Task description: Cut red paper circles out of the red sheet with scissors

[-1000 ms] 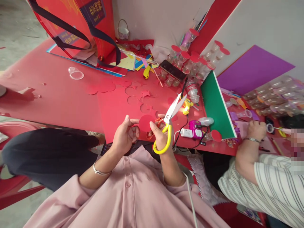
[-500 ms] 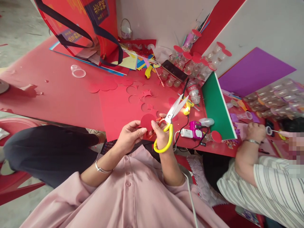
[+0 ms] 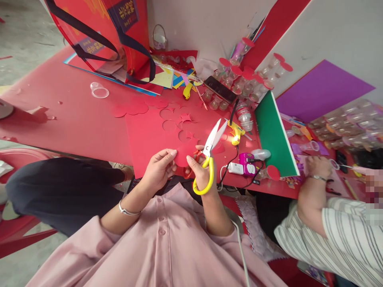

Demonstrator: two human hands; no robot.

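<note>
My right hand (image 3: 201, 172) has the scissors (image 3: 213, 175) hooked over it, with the yellow-coated handle round the hand and the parted blades pointing up and away. Between its thumb and fingers it also pinches a red paper circle (image 3: 181, 158). At the circle's left edge is my left hand (image 3: 158, 169), its thumb and fingers closed on that edge. Beneath and beyond lies a red paper sheet (image 3: 143, 139) with several round outlines and cut-outs. More red paper circles (image 3: 131, 107) overlap at the sheet's far left corner.
A yellow glue gun (image 3: 236, 131) and a purple plug adapter (image 3: 247, 163) with cords lie to the right. Behind them are stacked clear cups (image 3: 245, 119), a phone (image 3: 220, 88) and a green board (image 3: 273, 135). A red bag (image 3: 98, 32) stands far left; a co-worker's arm (image 3: 312, 199) is at right.
The scissors and right hand have shifted slightly left and tilted. The paper circle has moved a little left and down, and my left hand has drawn slightly left.
</note>
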